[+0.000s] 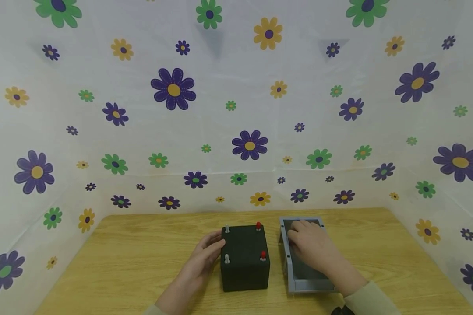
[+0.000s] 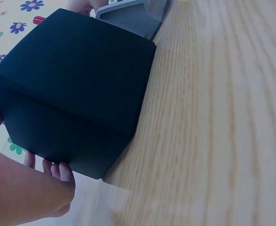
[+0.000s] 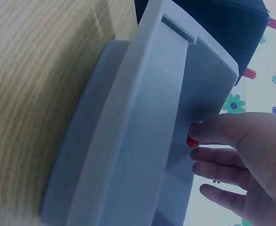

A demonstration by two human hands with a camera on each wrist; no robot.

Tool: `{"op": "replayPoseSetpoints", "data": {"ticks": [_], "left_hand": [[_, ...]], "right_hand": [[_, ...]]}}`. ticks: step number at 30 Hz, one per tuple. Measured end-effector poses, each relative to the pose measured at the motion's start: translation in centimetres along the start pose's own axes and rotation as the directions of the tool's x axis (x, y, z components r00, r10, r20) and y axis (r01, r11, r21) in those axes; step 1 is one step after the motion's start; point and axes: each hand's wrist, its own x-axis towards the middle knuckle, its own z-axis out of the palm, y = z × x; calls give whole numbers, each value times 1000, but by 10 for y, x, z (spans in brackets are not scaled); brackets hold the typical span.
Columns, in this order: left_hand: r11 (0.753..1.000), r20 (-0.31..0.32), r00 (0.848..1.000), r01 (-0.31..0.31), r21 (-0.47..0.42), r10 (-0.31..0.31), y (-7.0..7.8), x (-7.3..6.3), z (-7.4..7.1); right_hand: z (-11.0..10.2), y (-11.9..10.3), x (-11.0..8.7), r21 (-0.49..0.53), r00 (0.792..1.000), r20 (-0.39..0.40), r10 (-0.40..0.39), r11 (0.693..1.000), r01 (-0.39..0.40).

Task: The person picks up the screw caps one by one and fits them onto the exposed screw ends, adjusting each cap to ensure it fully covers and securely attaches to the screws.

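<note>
A black box [image 1: 244, 245] stands on the table with a post near each top corner. The two left posts are bare metal [image 1: 227, 259]; the two right ones carry red caps [image 1: 263, 254]. My left hand [image 1: 197, 264] rests along the box's left side, thumb at the top edge and fingers spread on the side face. To the right, my right hand [image 1: 309, 245] is inside a grey-blue tray [image 1: 311, 285]. In the right wrist view, its thumb and forefinger pinch a small red cap [image 3: 193, 136], partly hidden by the thumb, while the other fingers extend loosely.
The tray stands just right of the box, a narrow gap between them. Both rest on a wood-grain table [image 1: 134, 258]. White sheeting [image 1: 228, 78] printed with flowers encloses the back and sides. A dark object [image 1: 342, 310] shows at the bottom edge under the right sleeve.
</note>
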Motion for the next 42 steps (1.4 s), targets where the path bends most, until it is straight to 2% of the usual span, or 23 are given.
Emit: {"op": "replayPoseSetpoints", "data": {"ticks": [12, 19, 31, 42], "left_hand": [[1000, -16, 1000, 5, -11, -5, 2, -1, 2], [1000, -15, 1000, -3, -21, 2, 0, 1, 1], [1000, 1, 1000, -1, -15, 1, 0, 1, 0], [1000, -12, 1000, -3, -1, 3, -2, 2, 0]], "right_hand": [[-6, 0, 2, -23, 998, -48, -51, 998, 50], [-10, 0, 4, -30, 998, -52, -46, 999, 44], [-16, -3, 8, -21, 1000, -6, -25, 999, 25], [-29, -12, 11, -36, 999, -5, -52, 998, 52]]}}
